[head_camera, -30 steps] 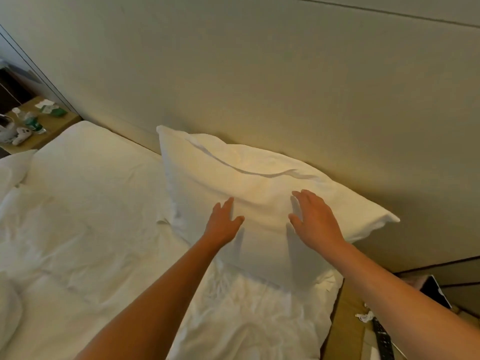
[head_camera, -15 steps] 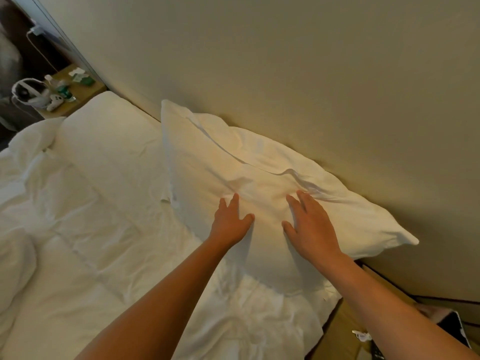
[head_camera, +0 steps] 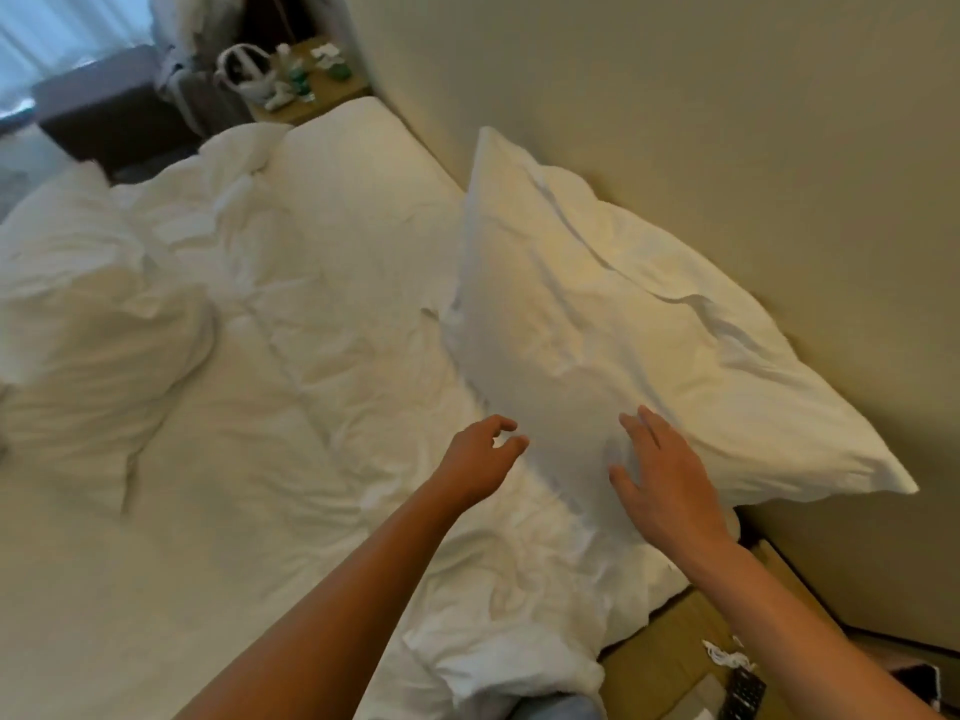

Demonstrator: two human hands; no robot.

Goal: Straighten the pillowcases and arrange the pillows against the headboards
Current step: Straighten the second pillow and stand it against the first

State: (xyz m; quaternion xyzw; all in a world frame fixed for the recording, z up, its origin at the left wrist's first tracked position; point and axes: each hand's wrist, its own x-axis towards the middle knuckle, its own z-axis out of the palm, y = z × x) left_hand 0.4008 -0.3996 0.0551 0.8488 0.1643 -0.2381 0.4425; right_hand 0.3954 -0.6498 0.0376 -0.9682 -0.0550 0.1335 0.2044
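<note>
A white pillow [head_camera: 613, 324] in a creased case leans against the beige padded headboard [head_camera: 675, 106] at the right side of the bed. My left hand [head_camera: 480, 454] hovers at the pillow's lower left edge, fingers loosely curled and holding nothing. My right hand [head_camera: 665, 480] is spread flat with its fingers apart over the pillow's lower front. A second crumpled white pillow [head_camera: 88, 324] lies on the left of the bed, away from the headboard.
A rumpled white duvet [head_camera: 311, 407] covers the bed. The far nightstand [head_camera: 306, 80] holds a headset and small items. Below right, a near wooden nightstand [head_camera: 670, 662] carries a remote control [head_camera: 740, 693] and a cable. A dark bench [head_camera: 109, 111] stands by the window.
Both hands have slid down from the middle of the pillow to its lower edge, the left hand coming off it. The view has swung left, showing more of the bed.
</note>
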